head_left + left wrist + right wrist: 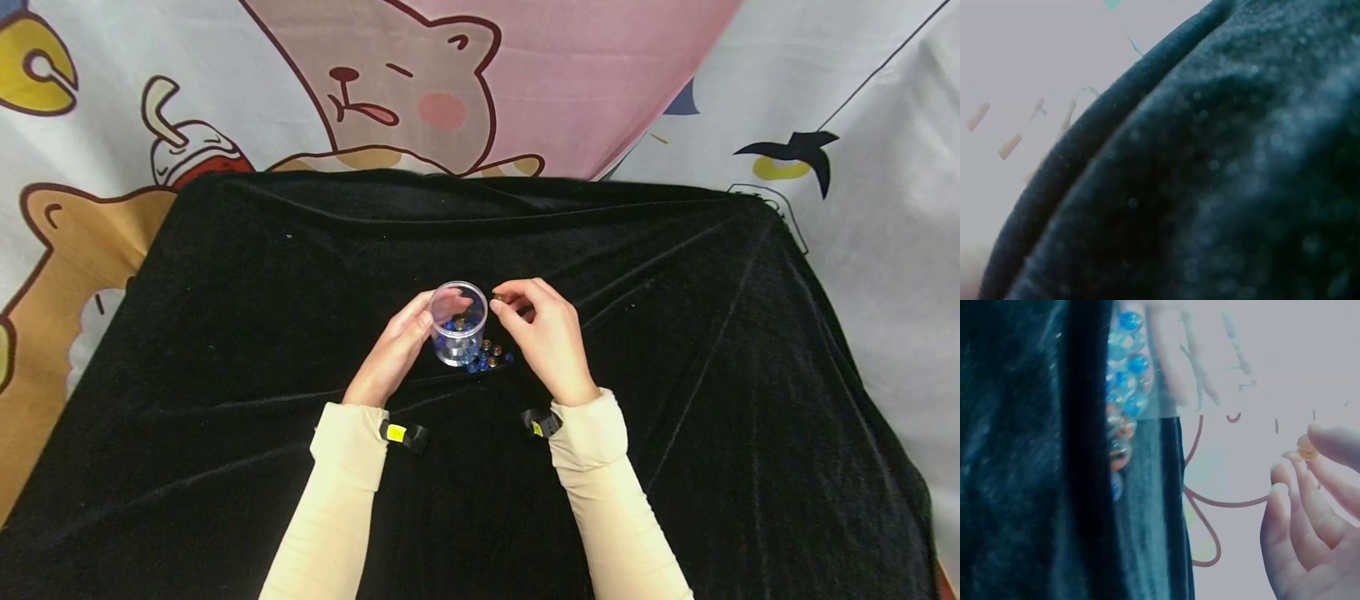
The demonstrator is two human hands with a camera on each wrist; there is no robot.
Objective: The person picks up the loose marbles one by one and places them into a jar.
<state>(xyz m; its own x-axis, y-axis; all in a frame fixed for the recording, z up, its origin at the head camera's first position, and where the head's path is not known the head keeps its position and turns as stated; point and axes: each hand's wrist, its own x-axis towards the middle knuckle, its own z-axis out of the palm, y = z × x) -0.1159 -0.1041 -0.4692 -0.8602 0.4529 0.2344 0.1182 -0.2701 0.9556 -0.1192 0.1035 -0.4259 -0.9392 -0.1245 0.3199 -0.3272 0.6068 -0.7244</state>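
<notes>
In the head view, my left hand [392, 354] holds a clear plastic cup [452, 353] from its left side, thumb near the rim and fingers round the far wall. Blue and amber glass marbles lie inside the cup. My right hand [549, 337] is just right of the rim and pinches an amber marble [498, 297] between thumb and fingertips. The right wrist view shows that marble [1306, 447] raised above the cloth. A small group of loose marbles [492, 362], blue and brownish, lies on the cloth against the cup's right base.
Black velvety cloth [247, 317] covers the table, with soft folds running across it. Behind hangs a white and pink sheet [600, 75] printed with cartoon animals. Dark cloth and a pale background fill the blurred left wrist view.
</notes>
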